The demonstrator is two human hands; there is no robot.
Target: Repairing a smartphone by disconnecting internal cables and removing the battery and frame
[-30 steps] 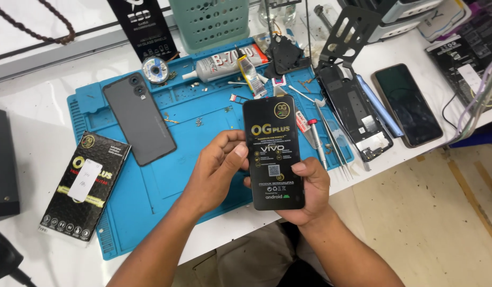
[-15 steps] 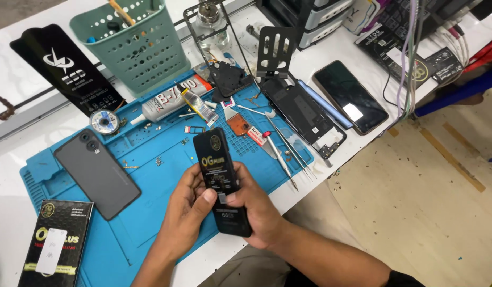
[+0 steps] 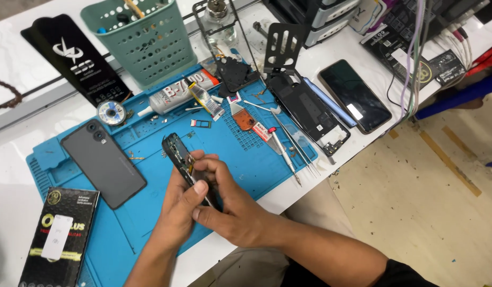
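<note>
Both hands grip a black phone display panel (image 3: 178, 155), turned edge-on over the blue work mat (image 3: 150, 143) so its inner side with small parts shows. My left hand (image 3: 179, 210) holds its lower part from the left, thumb laid across it. My right hand (image 3: 230, 204) wraps it from the right, fingers curled over the panel's edge. A dark grey phone back cover (image 3: 102, 162) lies on the mat to the left, camera end away from me.
A black screen box (image 3: 60, 239) lies at the mat's near left corner. Tweezers and a screwdriver (image 3: 283, 149), a glue tube (image 3: 177, 93), a solder wick spool (image 3: 111, 112), a phone frame (image 3: 310, 114), a black phone (image 3: 355, 95) and a green basket (image 3: 137, 40) surround the mat.
The panel has been turned from face-up, showing its printed front film, to edge-on with the inner side visible. Both hands shifted their grip, and the head view moved right and nearer.
</note>
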